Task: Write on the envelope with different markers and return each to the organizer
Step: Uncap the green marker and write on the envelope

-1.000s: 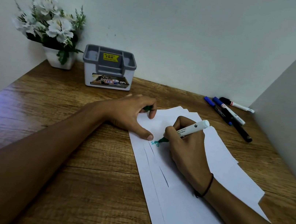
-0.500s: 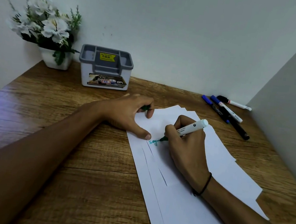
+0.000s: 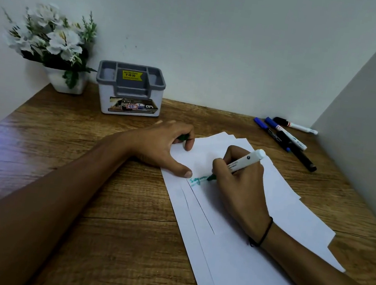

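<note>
- The right hand point(image 3: 238, 189) has its fingers closed around a green marker point(image 3: 239, 165), tip pressed to the top envelope point(image 3: 231, 222) just right of the left thumb, where a short green word is forming.
- The marker's long axis slants: white tail end up and away to the right, green tip down and toward the left hand.
- The left hand point(image 3: 164, 148) lies flat, thumb pinning the envelope's near edge; its fingers curl over a small green cap point(image 3: 184, 137).
- The marker looks light, stiff and smooth; I judge the grip low on the barrel, near the tip, gives best control.
- The envelopes are thin and slippery in a fanned stack, likely to slide unless held down.
- The organizer point(image 3: 130, 89), a grey-and-white caddy, stands beyond the left hand against the wall, beside a pot of white flowers point(image 3: 51, 36).
- Other capped markers point(image 3: 285, 137) lie well to the right of the organizer, near the side wall.
</note>
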